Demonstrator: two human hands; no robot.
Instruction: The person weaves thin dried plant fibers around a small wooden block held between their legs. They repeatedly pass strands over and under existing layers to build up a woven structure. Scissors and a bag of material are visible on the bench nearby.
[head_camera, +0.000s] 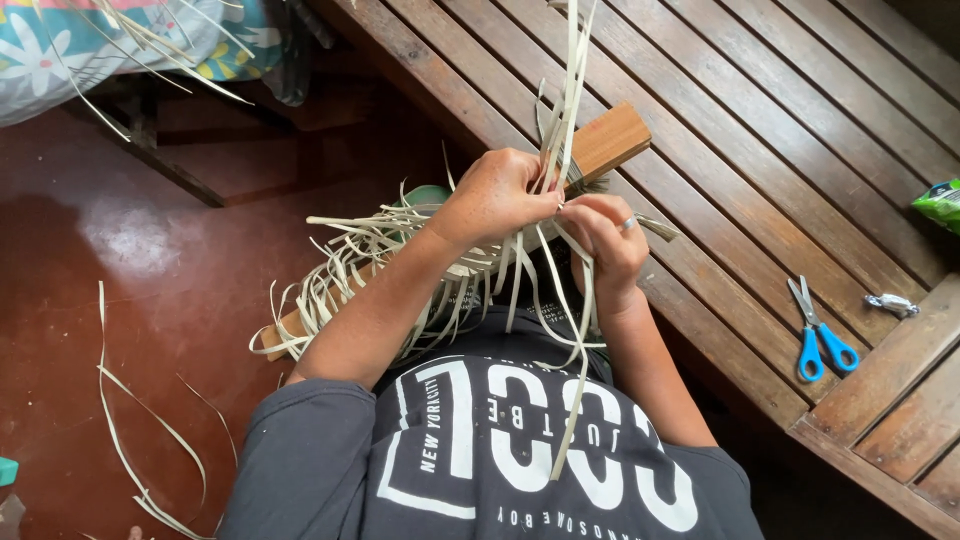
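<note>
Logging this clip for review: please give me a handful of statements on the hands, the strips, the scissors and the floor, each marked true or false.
1. Both hands grip pale strips over a wooden block. True: the left hand and right hand meet at the strips.
2. The scissors have red handles. False: the handles are blue.
3. The right hand wears a ring. True.
4. The scissors lie on the floor. False: they lie on the slatted wooden bench, to the right of the hands.
5. Loose strips lie on the reddish floor. True.
6. The left hand holds the scissors. False: neither hand touches them.
</note>
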